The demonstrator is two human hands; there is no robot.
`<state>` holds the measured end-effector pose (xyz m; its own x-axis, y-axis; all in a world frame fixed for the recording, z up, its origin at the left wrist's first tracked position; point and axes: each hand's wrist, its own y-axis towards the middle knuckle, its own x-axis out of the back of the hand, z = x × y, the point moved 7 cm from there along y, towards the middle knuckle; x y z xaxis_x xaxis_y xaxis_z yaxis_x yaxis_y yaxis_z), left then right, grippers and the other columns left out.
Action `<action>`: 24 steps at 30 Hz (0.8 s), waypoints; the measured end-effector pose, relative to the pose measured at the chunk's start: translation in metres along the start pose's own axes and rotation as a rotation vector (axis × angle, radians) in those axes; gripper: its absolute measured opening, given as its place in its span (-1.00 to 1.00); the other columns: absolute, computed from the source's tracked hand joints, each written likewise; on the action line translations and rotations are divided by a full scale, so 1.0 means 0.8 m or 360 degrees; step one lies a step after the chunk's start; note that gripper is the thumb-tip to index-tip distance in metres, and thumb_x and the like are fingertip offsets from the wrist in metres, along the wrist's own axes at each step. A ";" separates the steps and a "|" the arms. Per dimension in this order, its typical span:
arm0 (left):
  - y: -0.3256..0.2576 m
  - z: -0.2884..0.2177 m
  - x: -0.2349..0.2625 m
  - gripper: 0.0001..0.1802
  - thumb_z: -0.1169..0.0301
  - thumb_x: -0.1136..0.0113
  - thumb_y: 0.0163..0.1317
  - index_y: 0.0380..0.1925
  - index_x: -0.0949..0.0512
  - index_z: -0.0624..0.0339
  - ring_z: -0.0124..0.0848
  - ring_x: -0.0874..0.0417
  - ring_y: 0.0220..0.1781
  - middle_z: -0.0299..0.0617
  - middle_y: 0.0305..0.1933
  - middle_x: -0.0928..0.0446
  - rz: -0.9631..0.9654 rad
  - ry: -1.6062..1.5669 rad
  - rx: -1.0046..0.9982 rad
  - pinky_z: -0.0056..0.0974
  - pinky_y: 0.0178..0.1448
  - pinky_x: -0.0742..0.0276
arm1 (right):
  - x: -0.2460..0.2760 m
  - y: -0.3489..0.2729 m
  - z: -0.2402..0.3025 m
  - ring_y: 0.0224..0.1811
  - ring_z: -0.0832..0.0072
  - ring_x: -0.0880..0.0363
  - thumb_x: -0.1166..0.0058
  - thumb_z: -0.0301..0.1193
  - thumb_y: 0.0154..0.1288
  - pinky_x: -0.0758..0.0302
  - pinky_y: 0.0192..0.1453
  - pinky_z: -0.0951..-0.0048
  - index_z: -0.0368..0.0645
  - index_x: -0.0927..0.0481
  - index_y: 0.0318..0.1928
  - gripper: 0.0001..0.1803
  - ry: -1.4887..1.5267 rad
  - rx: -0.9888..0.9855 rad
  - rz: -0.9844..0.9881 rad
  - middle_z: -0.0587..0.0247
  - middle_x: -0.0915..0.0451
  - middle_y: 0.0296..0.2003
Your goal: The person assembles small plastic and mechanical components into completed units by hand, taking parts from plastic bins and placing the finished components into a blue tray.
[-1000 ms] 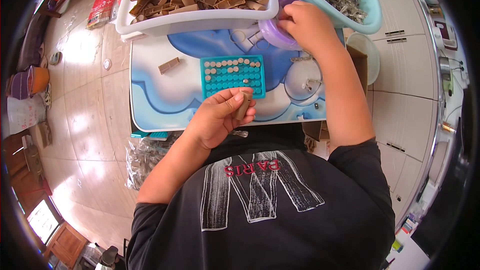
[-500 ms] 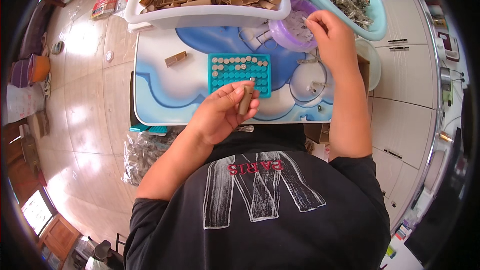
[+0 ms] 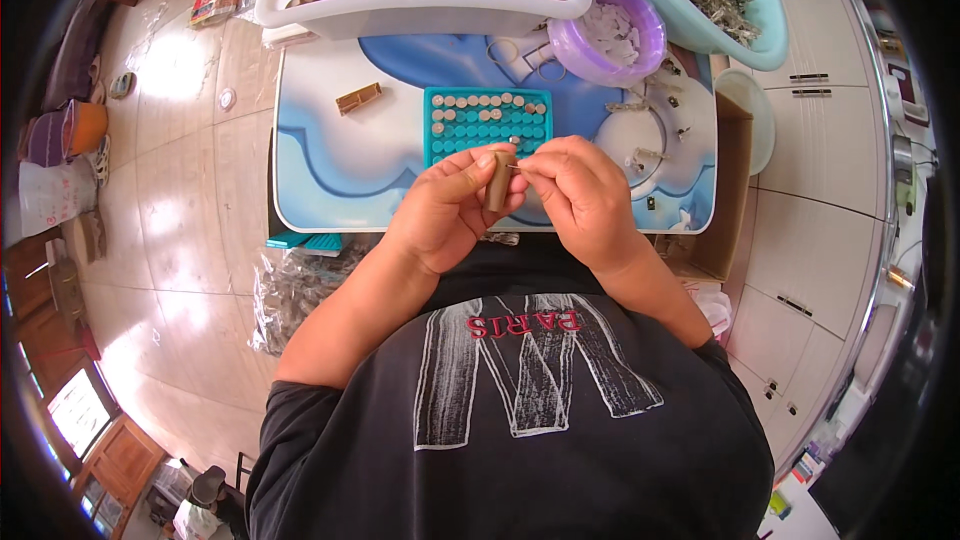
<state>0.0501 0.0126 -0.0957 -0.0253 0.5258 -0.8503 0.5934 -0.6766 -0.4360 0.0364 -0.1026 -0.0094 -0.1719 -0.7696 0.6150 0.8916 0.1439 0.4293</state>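
Note:
In front of my chest, my left hand is wrapped round a brown plastic tube-shaped casing, held roughly upright. Close against it on the right, my right hand pinches a tiny, thin pale piece by the casing's side. That piece is too small to name. Just beyond the hands lies a teal tray with rows of round holes, some topped by pale round pieces. A purple bowl farther right contains small whitish translucent pieces.
A white bin heaped with brown casings stands at the far side. Beside it, a light-blue basin holds tangled small parts in clear plastic. One brown casing piece lies on the patterned table; several small metallic parts lie at right.
My right hand has come from the purple bowl down to the casing, bringing a tiny pale piece. My left hand still holds the casing. The whole view has shifted slightly.

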 end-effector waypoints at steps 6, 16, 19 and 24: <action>0.000 0.000 -0.001 -0.66 0.36 -0.04 0.32 -0.01 -0.41 0.38 -0.35 -0.61 -0.17 -0.11 -0.20 -0.56 -0.0012 0.0046 -0.0014 -0.30 0.04 -0.49 | 0.001 -0.001 0.000 -0.36 0.24 -0.54 -0.19 -0.61 -0.01 -0.49 -0.31 0.32 -0.20 -0.53 -0.33 -0.82 -0.0024 0.0002 0.0023 0.21 -0.53 -0.39; 0.002 0.005 0.004 -0.73 0.36 -0.06 0.31 -0.08 -0.48 0.31 -0.44 -0.57 -0.22 -0.27 -0.35 -0.53 -0.0034 0.0181 -0.0013 -0.30 0.04 -0.51 | -0.006 -0.001 0.005 -0.33 0.23 -0.54 -0.18 -0.51 0.04 -0.49 -0.30 0.29 -0.18 -0.53 -0.31 -0.83 -0.0236 0.0017 0.0187 0.19 -0.54 -0.38; -0.001 0.004 -0.001 -0.68 0.29 -0.04 0.33 -0.06 -0.47 0.30 -0.43 -0.60 -0.21 -0.24 -0.30 -0.55 -0.0023 0.0231 -0.0004 -0.32 0.04 -0.54 | -0.001 -0.002 0.001 -0.34 0.22 -0.55 -0.20 -0.50 0.04 -0.49 -0.29 0.29 -0.20 -0.53 -0.31 -0.82 -0.0077 -0.0091 0.0095 0.17 -0.56 -0.38; -0.003 0.002 -0.001 -0.66 0.31 -0.03 0.33 -0.03 -0.46 0.35 -0.40 -0.63 -0.16 -0.14 -0.19 -0.58 0.0001 0.0194 -0.0003 -0.31 0.05 -0.55 | 0.002 -0.003 0.000 -0.37 0.24 -0.56 -0.19 -0.53 0.04 -0.49 -0.31 0.31 -0.21 -0.54 -0.35 -0.87 -0.0028 -0.0116 0.0077 0.19 -0.56 -0.40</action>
<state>0.0475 0.0127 -0.0944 0.0730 0.5845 -0.8081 0.5949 -0.6759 -0.4351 0.0341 -0.1042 -0.0096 -0.1346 -0.7515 0.6459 0.9271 0.1346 0.3498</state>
